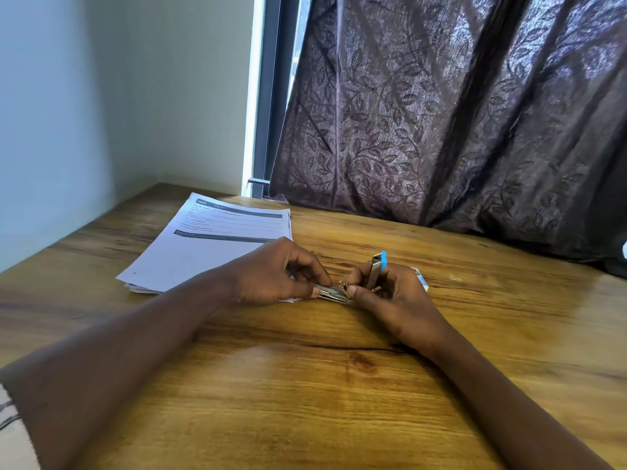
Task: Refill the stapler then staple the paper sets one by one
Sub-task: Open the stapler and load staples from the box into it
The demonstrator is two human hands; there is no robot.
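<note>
Left hand (281,276) pinches, and right hand (390,295) grips, an open silver metal stapler with blue plastic tip (376,271) over the wood-grain worktop (305,385), near stacked printed white papers (203,245).

On a wooden table (305,385) the right hand (390,300) grips an open stapler (376,271), its blue-tipped top raised, while the left hand (271,273) pinches its flat metal part. A stack of printed papers (210,239) lies behind the left hand, near a dark curtain (458,113)

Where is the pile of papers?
In the head view, the white printed paper stack lies left on the wooden table, just behind the left hand.
</note>
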